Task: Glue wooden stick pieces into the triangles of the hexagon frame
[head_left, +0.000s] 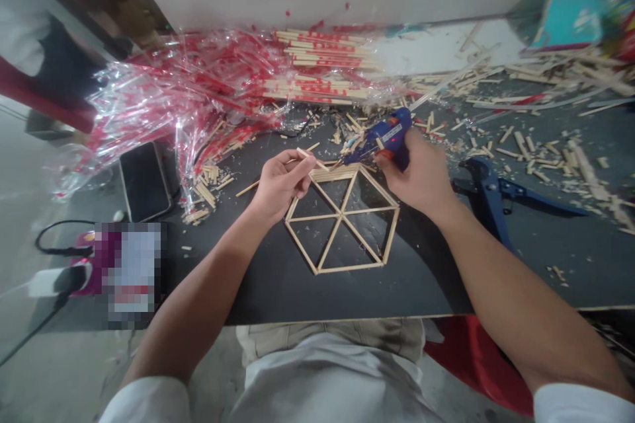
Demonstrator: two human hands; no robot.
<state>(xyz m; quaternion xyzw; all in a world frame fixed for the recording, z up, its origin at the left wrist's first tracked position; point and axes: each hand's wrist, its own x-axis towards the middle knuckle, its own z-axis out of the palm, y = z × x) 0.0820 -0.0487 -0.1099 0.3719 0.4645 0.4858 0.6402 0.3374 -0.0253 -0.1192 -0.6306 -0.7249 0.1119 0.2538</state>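
Observation:
A hexagonal frame of thin wooden sticks (340, 215), with spokes meeting in its middle, lies flat on the black table. Over its upper left corner, my left hand (286, 184) pinches a short wooden stick (313, 160) between thumb and fingers. My right hand (421, 172) is wrapped round a blue glue gun (389, 134) at the upper right of the frame. The gun's nozzle points left, close to the stick's right end; whether they touch cannot be made out. Several sticks are stacked along the frame's top side.
Red and clear plastic wrappers (198, 73) and bundled chopsticks (322, 49) fill the back. Blue cutters (489, 195) lie right among wood scraps. A dark phone (143, 182), a power strip (99, 258) and cables sit left. The table's front edge (347, 320) is near my body.

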